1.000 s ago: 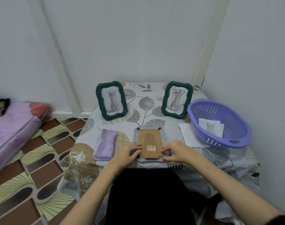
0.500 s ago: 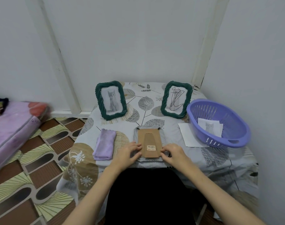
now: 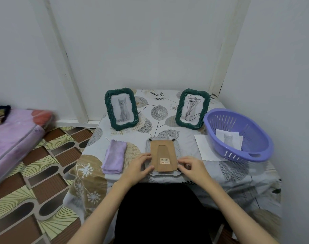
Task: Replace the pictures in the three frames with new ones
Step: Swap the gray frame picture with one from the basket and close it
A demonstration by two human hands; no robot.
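Both hands, left hand (image 3: 138,166) and right hand (image 3: 191,166), pinched the face-down frame (image 3: 163,156) at lower middle by its sides.

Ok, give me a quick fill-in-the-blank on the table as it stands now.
1. The frame between both hands lies face ____.
2. The basket holds a ____ picture.
3. The folded cloth lies ____ of that frame.
4. ____ green frames stand upright.

Missing words: down; cat; left; Two
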